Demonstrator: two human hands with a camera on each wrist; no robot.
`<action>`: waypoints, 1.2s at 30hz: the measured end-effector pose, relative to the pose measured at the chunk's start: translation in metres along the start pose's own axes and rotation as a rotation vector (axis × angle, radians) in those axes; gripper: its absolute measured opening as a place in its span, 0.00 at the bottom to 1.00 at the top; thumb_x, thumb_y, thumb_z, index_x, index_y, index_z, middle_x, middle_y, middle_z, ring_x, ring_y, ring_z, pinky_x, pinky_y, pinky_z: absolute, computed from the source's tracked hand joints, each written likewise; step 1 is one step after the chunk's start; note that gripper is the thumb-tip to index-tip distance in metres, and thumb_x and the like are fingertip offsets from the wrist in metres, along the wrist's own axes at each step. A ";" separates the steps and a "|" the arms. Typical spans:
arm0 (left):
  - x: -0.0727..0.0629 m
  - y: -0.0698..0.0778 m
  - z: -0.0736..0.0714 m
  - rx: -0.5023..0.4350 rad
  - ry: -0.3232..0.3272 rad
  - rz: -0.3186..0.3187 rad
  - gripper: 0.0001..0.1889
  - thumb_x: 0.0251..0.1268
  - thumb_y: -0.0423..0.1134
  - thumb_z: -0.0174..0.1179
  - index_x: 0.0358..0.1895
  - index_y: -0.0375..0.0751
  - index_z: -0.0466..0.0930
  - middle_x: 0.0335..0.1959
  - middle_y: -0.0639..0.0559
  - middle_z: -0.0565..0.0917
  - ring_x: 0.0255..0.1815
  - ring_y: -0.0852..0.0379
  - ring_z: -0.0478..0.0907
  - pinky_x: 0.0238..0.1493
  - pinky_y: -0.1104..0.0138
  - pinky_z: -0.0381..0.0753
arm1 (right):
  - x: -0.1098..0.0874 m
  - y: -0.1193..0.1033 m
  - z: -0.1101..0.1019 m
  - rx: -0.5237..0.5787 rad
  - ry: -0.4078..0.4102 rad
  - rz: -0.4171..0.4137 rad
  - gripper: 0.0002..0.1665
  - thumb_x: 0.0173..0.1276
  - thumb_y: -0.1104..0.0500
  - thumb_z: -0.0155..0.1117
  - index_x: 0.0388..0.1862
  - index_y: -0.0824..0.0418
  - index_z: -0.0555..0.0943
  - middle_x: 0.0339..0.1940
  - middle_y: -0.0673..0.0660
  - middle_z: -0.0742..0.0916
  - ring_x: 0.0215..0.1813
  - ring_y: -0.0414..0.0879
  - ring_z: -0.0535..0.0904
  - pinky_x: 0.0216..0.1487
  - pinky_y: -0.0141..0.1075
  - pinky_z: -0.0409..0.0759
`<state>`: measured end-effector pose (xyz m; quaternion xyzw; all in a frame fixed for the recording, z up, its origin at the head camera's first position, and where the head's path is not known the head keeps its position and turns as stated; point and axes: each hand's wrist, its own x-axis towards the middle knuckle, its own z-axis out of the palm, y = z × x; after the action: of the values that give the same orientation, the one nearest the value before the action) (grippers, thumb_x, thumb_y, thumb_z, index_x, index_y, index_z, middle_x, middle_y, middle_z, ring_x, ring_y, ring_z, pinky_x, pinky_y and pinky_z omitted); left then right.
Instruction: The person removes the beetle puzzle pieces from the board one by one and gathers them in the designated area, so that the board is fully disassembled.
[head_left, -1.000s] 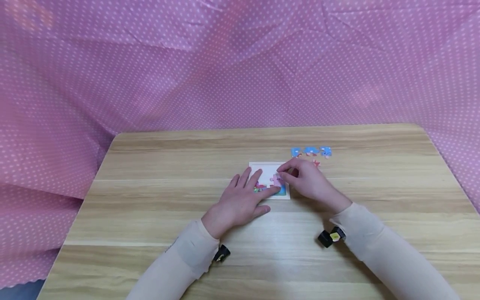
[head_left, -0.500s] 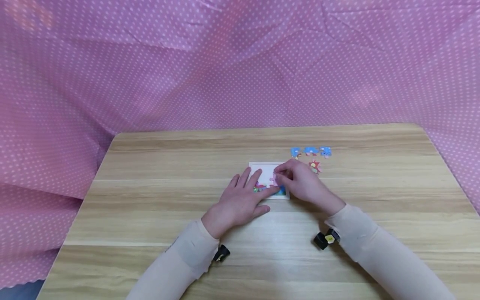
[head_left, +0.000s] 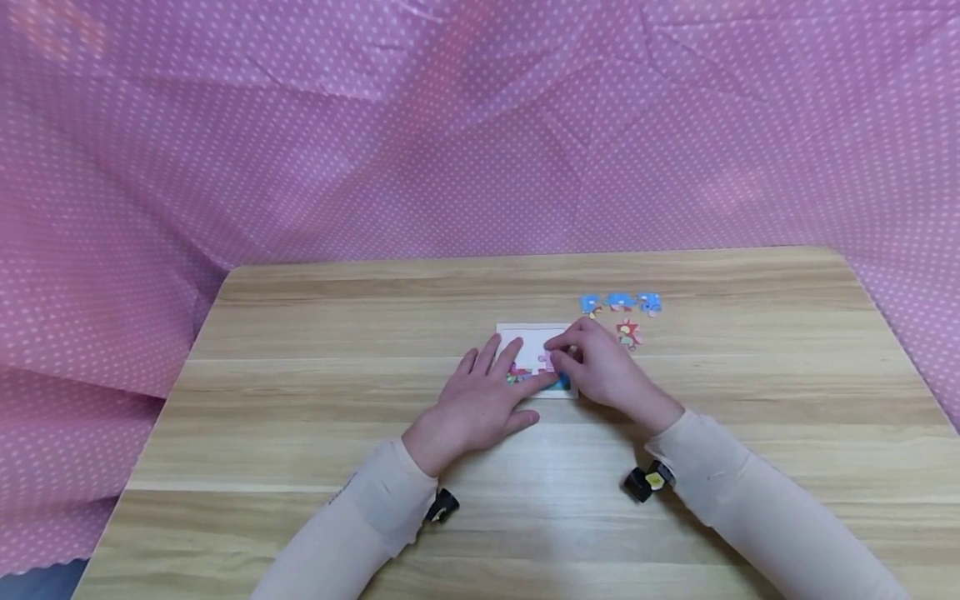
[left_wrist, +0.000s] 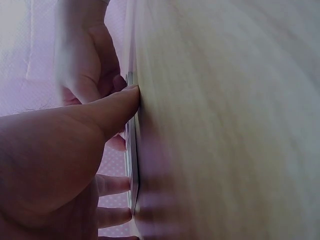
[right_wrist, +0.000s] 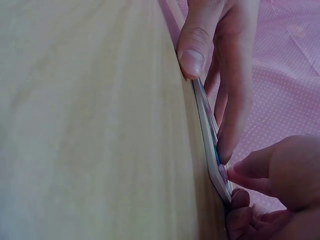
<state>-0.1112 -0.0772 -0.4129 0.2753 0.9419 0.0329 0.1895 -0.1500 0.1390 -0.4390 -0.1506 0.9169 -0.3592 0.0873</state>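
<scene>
A small white jigsaw tray (head_left: 528, 340) lies on the table, with colourful pieces along its near side. My left hand (head_left: 480, 410) lies spread across its left and near part, fingers straight; in the right wrist view its index fingertip presses on the pieces close to the tray's edge (right_wrist: 204, 120). A pink jigsaw piece (head_left: 547, 359) sits at the right side of the tray, partly covered. Thumb and index finger of my right hand (head_left: 609, 367) pinch it there, low against the tray. In the left wrist view my left thumb (left_wrist: 117, 107) hides part of the tray's edge.
Beyond the right hand lie several loose jigsaw pieces: a row of blue ones (head_left: 621, 301) and a red one (head_left: 627, 334) nearer. Behind the wooden table (head_left: 337, 333) hangs a pink dotted cloth (head_left: 480, 150). Black wrist cameras (head_left: 442, 506) sit under both sleeves.
My right hand has shifted slightly left over the tray with the pink jigsaw piece, uncovering more of the loose red piece. The left hand has stayed in place.
</scene>
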 end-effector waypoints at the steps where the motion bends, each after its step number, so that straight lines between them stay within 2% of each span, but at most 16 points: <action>1: 0.000 0.000 0.000 0.003 0.000 0.000 0.31 0.83 0.65 0.51 0.85 0.79 0.58 0.92 0.42 0.48 0.92 0.33 0.40 0.87 0.37 0.52 | 0.000 0.000 0.000 0.001 0.004 0.005 0.13 0.80 0.61 0.65 0.57 0.62 0.91 0.49 0.60 0.85 0.43 0.49 0.78 0.42 0.37 0.76; 14: 0.001 0.000 0.000 0.000 -0.003 0.002 0.31 0.84 0.64 0.51 0.85 0.79 0.57 0.92 0.42 0.48 0.92 0.33 0.40 0.87 0.37 0.52 | 0.000 -0.003 0.002 0.054 -0.004 0.091 0.14 0.83 0.59 0.59 0.58 0.60 0.88 0.56 0.61 0.81 0.45 0.50 0.79 0.44 0.39 0.78; 18: 0.001 0.000 0.000 0.001 -0.002 0.000 0.32 0.84 0.64 0.51 0.85 0.79 0.57 0.92 0.42 0.48 0.92 0.33 0.40 0.87 0.37 0.52 | 0.001 -0.003 0.002 0.077 -0.007 0.075 0.12 0.83 0.61 0.58 0.56 0.60 0.85 0.51 0.60 0.82 0.41 0.49 0.78 0.41 0.38 0.78; 21: 0.000 0.001 -0.001 0.001 -0.007 -0.003 0.32 0.84 0.64 0.51 0.85 0.79 0.57 0.92 0.42 0.48 0.92 0.33 0.40 0.87 0.37 0.52 | 0.002 -0.003 0.002 0.109 -0.023 0.066 0.10 0.83 0.63 0.58 0.54 0.61 0.84 0.44 0.59 0.85 0.34 0.48 0.78 0.35 0.37 0.77; 24: 0.001 0.001 -0.002 0.000 -0.014 -0.007 0.32 0.84 0.64 0.51 0.85 0.80 0.56 0.92 0.42 0.47 0.92 0.33 0.39 0.88 0.37 0.51 | 0.004 -0.003 0.000 0.131 -0.037 0.076 0.09 0.82 0.63 0.58 0.54 0.60 0.84 0.38 0.57 0.86 0.32 0.47 0.78 0.32 0.36 0.76; 32: 0.001 0.001 -0.001 -0.001 -0.004 0.003 0.31 0.84 0.63 0.52 0.85 0.79 0.58 0.92 0.42 0.48 0.92 0.33 0.41 0.87 0.37 0.52 | 0.004 -0.001 -0.002 0.154 -0.041 0.086 0.09 0.82 0.65 0.59 0.53 0.60 0.85 0.44 0.58 0.88 0.43 0.50 0.79 0.45 0.39 0.77; 36: 0.001 0.001 -0.001 -0.005 -0.006 0.003 0.31 0.84 0.63 0.52 0.85 0.79 0.59 0.92 0.42 0.48 0.92 0.33 0.40 0.87 0.37 0.52 | 0.005 0.000 -0.003 0.182 -0.050 0.083 0.09 0.82 0.67 0.59 0.53 0.61 0.86 0.46 0.59 0.89 0.45 0.50 0.79 0.47 0.39 0.77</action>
<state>-0.1120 -0.0756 -0.4123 0.2762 0.9409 0.0345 0.1929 -0.1554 0.1398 -0.4370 -0.1129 0.8834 -0.4331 0.1385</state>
